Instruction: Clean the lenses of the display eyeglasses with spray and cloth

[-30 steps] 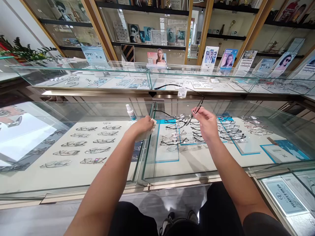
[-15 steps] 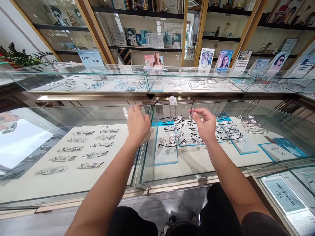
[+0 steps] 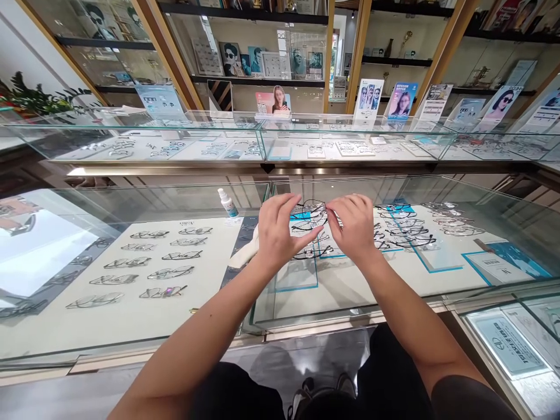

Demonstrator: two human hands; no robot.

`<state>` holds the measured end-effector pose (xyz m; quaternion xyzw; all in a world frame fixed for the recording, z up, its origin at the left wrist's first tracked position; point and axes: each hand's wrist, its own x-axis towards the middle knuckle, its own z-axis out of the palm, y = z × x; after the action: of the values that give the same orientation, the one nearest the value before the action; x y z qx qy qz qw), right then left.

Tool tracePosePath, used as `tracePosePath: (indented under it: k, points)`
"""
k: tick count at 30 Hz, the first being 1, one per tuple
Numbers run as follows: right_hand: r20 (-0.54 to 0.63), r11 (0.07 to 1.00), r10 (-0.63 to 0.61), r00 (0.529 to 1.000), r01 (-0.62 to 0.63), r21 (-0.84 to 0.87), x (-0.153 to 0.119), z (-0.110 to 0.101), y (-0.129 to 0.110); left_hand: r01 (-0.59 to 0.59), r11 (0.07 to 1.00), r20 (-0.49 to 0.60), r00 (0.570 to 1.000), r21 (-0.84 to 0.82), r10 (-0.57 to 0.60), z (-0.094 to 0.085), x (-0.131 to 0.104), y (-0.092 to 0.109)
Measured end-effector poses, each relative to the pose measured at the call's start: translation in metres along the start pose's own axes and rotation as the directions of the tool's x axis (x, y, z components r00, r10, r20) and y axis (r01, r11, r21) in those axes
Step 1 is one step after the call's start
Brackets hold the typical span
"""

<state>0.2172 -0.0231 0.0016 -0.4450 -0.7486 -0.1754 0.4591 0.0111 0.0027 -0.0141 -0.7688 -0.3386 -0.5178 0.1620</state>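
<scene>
A thin dark-rimmed pair of eyeglasses (image 3: pixel 313 202) is held over the glass counter, pinched by the fingertips of my right hand (image 3: pixel 355 226). On the other side of the frame, my left hand (image 3: pixel 276 228) has its thumb stretched well away from its fingers. Its fingertips are close to the rim; whether they touch it I cannot tell. Left of that hand stands a white spray bottle (image 3: pixel 227 203) with a blue lower part. A pale cloth (image 3: pixel 245 251) lies beside my left wrist, partly hidden by it.
Under the glass, rows of eyeglasses (image 3: pixel 175 272) lie on the left, and dark frames (image 3: pixel 411 239) with blue-edged cards on the right. A second glass case (image 3: pixel 210 164) runs behind. Advertising cards (image 3: pixel 368 100) stand on it. My legs are close to the counter's front edge.
My left hand has moved right, away from the spray bottle, to the eyeglasses. The eyeglasses are lower and turned, and their white tag no longer shows. The bottle and cloth are now more visible.
</scene>
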Motion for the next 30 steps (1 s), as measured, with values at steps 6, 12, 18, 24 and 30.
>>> tracePosePath:
  k: [6,12,18,24,30]
  points:
    - [-0.021,0.998,-0.027,0.999,0.026,-0.057,-0.0015,0.0035,-0.0015,-0.048,0.999,-0.091,0.995,0.022,0.05,0.0042,-0.0006,-0.0051]
    - [-0.035,0.994,-0.017,0.999,0.013,-0.11,-0.0024,0.0029,0.0001,-0.084,0.996,-0.14,0.986,0.016,0.086,0.002,0.0012,-0.0008]
    - [-0.087,0.995,-0.029,0.996,0.02,-0.1,-0.0029,0.0037,-0.0035,-0.04,0.999,-0.125,0.991,0.006,0.04,0.0013,0.0013,0.002]
    - [-0.183,0.998,0.065,0.981,-0.066,0.001,-0.0023,0.004,-0.0063,0.092,0.989,-0.127,0.986,-0.111,-0.106,0.0018,0.0024,0.0004]
    - [-0.22,0.976,0.208,0.953,-0.188,0.111,-0.0021,0.0037,-0.001,0.363,0.891,-0.117,0.907,-0.274,-0.406,0.0026,0.0068,-0.0025]
